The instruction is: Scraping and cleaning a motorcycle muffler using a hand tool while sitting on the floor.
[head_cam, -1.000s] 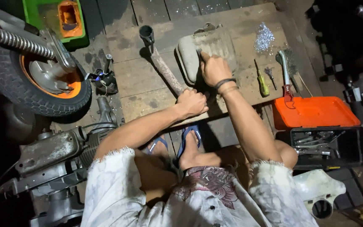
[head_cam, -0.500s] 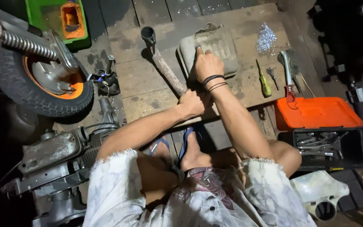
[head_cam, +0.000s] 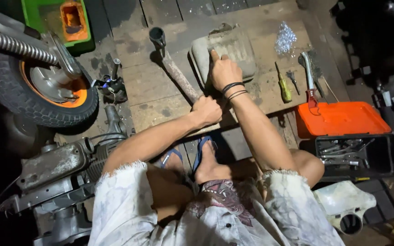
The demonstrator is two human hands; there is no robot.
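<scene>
Overhead, a black rubber tyre on an orange-and-silver wheel [head_cam: 42, 86] is lying at nine o'clock, with a grey metal engine block [head_cam: 55, 173] sitting below it at seven o'clock. Centrally, a dull grey rounded metal cover [head_cam: 226, 54] is resting on the worn wooden plank floor [head_cam: 156, 86] at twelve o'clock. At three o'clock an orange plastic toolbox lid [head_cam: 340, 118] is lying beside its black tray. The right hand [head_cam: 224, 70] is pressing down on the grey cover, its fingers loosely spread and index finger extended. The left hand [head_cam: 207, 110] is gripping a rusty long-handled hammer [head_cam: 174, 68], fist closed around the shaft's near end, hammer head pointing to eleven o'clock. A yellow-handled screwdriver [head_cam: 284, 86] is lying at two o'clock.
</scene>
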